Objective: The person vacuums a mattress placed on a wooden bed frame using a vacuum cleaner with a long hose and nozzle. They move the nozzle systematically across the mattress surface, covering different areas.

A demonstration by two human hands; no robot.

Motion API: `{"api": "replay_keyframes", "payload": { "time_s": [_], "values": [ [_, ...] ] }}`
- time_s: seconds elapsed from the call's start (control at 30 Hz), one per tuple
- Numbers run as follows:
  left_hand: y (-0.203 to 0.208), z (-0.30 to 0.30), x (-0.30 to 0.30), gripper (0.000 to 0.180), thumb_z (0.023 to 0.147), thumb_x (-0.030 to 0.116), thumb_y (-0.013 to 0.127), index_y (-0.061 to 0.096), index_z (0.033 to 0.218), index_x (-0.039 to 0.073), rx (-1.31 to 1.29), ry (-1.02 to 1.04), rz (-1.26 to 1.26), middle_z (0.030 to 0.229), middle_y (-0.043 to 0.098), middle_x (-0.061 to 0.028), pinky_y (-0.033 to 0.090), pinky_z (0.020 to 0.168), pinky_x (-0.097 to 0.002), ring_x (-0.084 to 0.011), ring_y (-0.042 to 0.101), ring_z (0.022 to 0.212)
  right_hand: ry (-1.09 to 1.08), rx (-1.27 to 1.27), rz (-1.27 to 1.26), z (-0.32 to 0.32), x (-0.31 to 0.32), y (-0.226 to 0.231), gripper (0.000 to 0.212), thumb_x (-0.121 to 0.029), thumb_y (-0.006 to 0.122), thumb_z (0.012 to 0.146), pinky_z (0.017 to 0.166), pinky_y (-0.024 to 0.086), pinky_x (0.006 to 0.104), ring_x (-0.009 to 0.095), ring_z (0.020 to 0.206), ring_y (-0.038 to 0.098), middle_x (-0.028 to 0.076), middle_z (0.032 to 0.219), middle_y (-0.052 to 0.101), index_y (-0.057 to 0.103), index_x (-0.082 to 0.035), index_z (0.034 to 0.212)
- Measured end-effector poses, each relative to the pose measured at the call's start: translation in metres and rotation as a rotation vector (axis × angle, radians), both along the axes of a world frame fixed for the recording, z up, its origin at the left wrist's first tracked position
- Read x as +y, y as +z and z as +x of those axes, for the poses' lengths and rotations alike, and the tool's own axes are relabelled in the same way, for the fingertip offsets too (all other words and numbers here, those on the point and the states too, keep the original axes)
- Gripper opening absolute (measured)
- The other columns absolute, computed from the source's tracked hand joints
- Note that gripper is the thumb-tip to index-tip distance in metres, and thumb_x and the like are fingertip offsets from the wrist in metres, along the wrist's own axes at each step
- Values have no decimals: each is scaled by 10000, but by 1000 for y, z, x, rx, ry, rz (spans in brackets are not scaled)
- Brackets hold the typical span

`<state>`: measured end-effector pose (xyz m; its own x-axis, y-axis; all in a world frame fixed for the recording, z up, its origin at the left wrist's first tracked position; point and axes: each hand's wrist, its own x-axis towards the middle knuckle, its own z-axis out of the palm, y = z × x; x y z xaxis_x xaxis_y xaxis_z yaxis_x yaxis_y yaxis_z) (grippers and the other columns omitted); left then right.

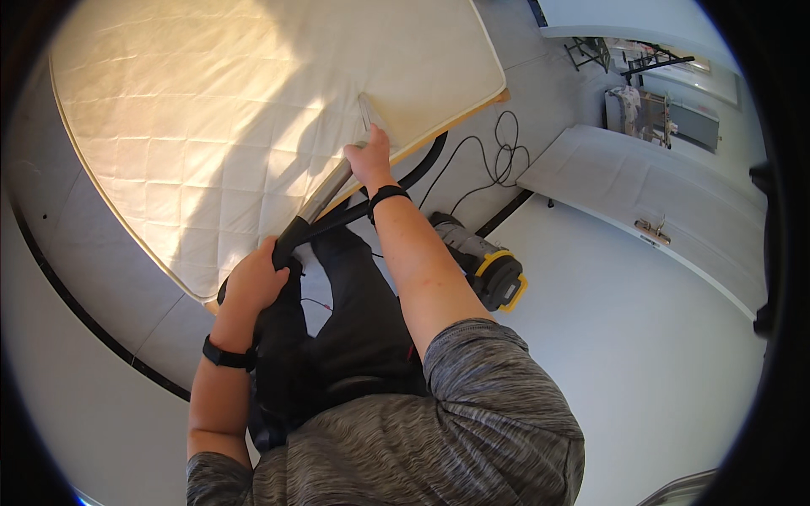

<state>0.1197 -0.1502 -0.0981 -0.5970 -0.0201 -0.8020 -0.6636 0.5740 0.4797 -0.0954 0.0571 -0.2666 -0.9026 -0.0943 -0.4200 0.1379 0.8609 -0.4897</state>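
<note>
- Closest is the person's gray streaky T-shirt [405, 447], and past it the black pants [359, 337].
- The left hand [256, 281] has its fingers curled around the dark near end of a vacuum tube [327, 191]. A black band [224, 352] is on that wrist.
- The right hand [369, 158] is farther up, with its fingers bent around the tube near the tip. I can't see all of the fingers. A black band is on this wrist too.
- The tube slants up and to the right, along the near edge of the mattress [422, 51]. At its far end, a see-through nozzle [368, 110] is over the cream top; I can't tell how hard it presses.
- The mattress has stitched squares, with bright sun and dark shadow on it. Bits of a wooden edge [498, 99] peek out under it.
- A black hose [430, 160] bends behind the right wrist.
- To the right, a gray, black and yellow vacuum cleaner [481, 260] is on the floor.
- A thin black cord [506, 160] makes loops on the gray floor [531, 63].
- Farther right is a white door [666, 194] with a metal handle [651, 228].
</note>
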Motion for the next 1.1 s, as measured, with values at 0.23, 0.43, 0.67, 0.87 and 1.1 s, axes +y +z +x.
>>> {"api": "replay_keyframes", "payload": {
  "time_s": [0.23, 0.43, 0.67, 0.87, 1.1],
  "values": [
    [25, 39, -27, 526, 802, 219, 688, 513, 1276, 70, -96, 72, -33, 1022, 674, -230, 506, 819, -477, -421, 638, 978, -7, -85, 0, 60, -39, 13, 880, -310, 701, 784, 1175, 273, 453, 415, 1458, 209, 283, 1545, 252, 292, 12, 1494],
    [19, 43, -22, 414, 772, 214, 690, 556, 1132, 61, -191, 52, -147, 943, 675, -223, 505, 769, -496, -428, 643, 918, -22, -158, -38, 60, -44, 28, 883, -291, 696, 788, 1165, 290, 471, 428, 1456, 197, 295, 1537, 244, 270, 11, 1500],
    [-11, 52, -21, 362, 755, 186, 700, 561, 1063, 55, -267, -16, -258, 870, 669, -223, 507, 732, -499, -437, 644, 858, 6, -155, 7, 67, -47, 23, 912, -317, 699, 793, 1154, 308, 470, 421, 1476, 159, 273, 1557, 211, 239, -15, 1520],
    [-17, 55, -26, 370, 741, 156, 718, 559, 1053, 37, -261, -20, -223, 870, 662, -239, 506, 726, -500, -446, 641, 858, 22, -228, 10, 61, -47, 28, 900, -343, 681, 799, 1146, 320, 467, 428, 1474, 163, 284, 1552, 216, 248, -5, 1513],
    [-16, 53, -23, 367, 759, 180, 707, 563, 1065, 37, -280, -32, -233, 897, 665, -249, 503, 745, -507, -453, 639, 886, 27, -170, 10, 64, -47, 25, 901, -330, 699, 777, 1139, 329, 470, 442, 1462, 182, 291, 1539, 231, 268, -3, 1498]
  ]
}}
